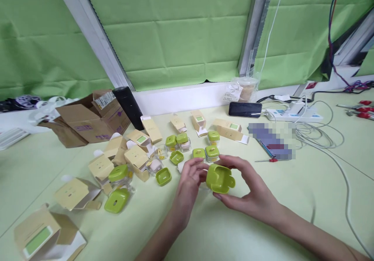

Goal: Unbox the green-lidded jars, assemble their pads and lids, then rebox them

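My right hand [248, 185] is closed on a green plastic cup [219, 179], its hollow side tilted towards me and a small tab on its right edge. Close to the cup's left edge is my left hand [189, 181], its fingers loosely bent and apart; whether they touch the cup I cannot tell. A clear edge shows low behind the cup, mostly hidden. Just beyond my hands are small clear jars with green lids [212, 152]. Left of them lie an upturned green lid [163, 176], another upturned lid [177, 157] and an uncovered clear jar [154, 166].
Several opened small cartons [76, 194] spread over the left side. A brown cardboard box [93, 120] and a black cylinder [128, 107] stand behind them. At the right are a black phone [244, 109], a screwdriver [273, 160], a power strip [292, 115] and loose white cables [336, 148].
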`<state>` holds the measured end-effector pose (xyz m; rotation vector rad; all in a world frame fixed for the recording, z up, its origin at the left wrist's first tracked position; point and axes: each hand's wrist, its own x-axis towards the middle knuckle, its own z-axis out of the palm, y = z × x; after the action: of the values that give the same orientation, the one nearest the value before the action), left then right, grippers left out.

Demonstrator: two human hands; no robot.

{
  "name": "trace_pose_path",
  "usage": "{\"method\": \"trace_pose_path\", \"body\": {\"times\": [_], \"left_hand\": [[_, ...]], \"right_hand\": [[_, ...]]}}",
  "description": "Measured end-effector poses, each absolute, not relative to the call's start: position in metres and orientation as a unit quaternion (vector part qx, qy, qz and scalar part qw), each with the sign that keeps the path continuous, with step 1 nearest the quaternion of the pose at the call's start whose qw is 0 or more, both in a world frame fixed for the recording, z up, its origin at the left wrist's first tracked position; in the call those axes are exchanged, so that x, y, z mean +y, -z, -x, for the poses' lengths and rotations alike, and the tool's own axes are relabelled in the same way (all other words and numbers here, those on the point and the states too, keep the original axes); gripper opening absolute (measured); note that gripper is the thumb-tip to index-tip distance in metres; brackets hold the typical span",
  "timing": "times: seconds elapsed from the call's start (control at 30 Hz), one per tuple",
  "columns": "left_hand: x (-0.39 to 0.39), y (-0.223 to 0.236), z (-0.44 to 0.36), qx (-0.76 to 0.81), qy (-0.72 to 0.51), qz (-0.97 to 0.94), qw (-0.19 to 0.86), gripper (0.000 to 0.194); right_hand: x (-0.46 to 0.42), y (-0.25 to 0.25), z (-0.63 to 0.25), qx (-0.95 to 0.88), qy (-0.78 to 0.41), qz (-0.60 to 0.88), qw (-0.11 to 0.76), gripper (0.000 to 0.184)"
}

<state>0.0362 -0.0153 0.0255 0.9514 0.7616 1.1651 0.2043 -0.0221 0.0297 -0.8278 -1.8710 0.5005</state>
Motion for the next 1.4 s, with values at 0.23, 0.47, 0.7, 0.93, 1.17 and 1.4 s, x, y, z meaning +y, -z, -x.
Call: {"method": "trace_pose_path", "body": {"times": [0.23, 0.47, 0.7, 0.93, 1.17, 1.4], "left_hand": [[-0.016, -0.029, -0.035, 0.289, -0.465, -0.354, 0.759, 0.037], [-0.008, -0.030, -0.030, 0.250, -0.503, -0.253, 0.787, 0.031], [-0.007, -0.024, -0.031, 0.294, -0.489, -0.273, 0.775, 0.029], [-0.011, -0.021, -0.038, 0.318, -0.462, -0.332, 0.758, 0.027], [-0.013, -0.018, -0.041, 0.378, -0.450, -0.359, 0.725, 0.026], [-0.015, -0.016, -0.043, 0.369, -0.451, -0.334, 0.741, 0.033]], "right_hand": [[-0.011, -0.029, -0.217, -0.801, -0.230, 0.364, 0.415, 0.076], [0.005, -0.011, -0.227, -0.869, -0.174, 0.422, 0.190, 0.053], [0.009, -0.016, -0.229, -0.802, -0.215, 0.442, 0.339, 0.027], [-0.007, -0.028, -0.220, -0.800, -0.189, 0.342, 0.456, 0.036], [-0.012, -0.024, -0.211, -0.850, -0.092, 0.317, 0.411, 0.041], [-0.013, -0.017, -0.211, -0.833, -0.071, 0.340, 0.430, 0.042]]}}
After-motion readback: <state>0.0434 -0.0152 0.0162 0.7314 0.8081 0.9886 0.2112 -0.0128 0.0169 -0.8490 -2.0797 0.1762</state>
